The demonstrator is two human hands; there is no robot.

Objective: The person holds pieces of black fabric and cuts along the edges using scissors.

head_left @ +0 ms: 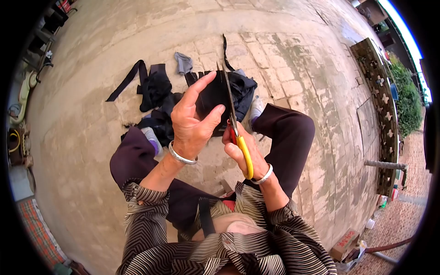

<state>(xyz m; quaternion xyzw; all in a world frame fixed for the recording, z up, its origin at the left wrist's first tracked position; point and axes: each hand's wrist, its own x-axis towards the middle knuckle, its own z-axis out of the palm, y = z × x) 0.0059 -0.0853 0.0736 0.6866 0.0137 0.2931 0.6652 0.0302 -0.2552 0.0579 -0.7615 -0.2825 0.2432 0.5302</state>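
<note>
My right hand (245, 149) grips a pair of scissors (245, 158) with a yellow handle and a red part beside it. Their blades point away from me and look slightly parted. My left hand (192, 123) is raised to the left of the blades, index finger and thumb stretched well apart, with nothing visible between them. Behind both hands lies a black piece of cloth (213, 98) with a cut, strip-like far edge. Whether the blades touch it I cannot tell. More dark cloth (156, 87) lies on the left, with a long dark strip (130, 82) trailing off it.
A grey cloth (183, 63) and a thin black strip (225, 50) lie farther out on the paved ground (330, 114). My bent knees flank the pile. A low patterned wall (376, 87) runs along the right, a cardboard box (346, 245) at lower right.
</note>
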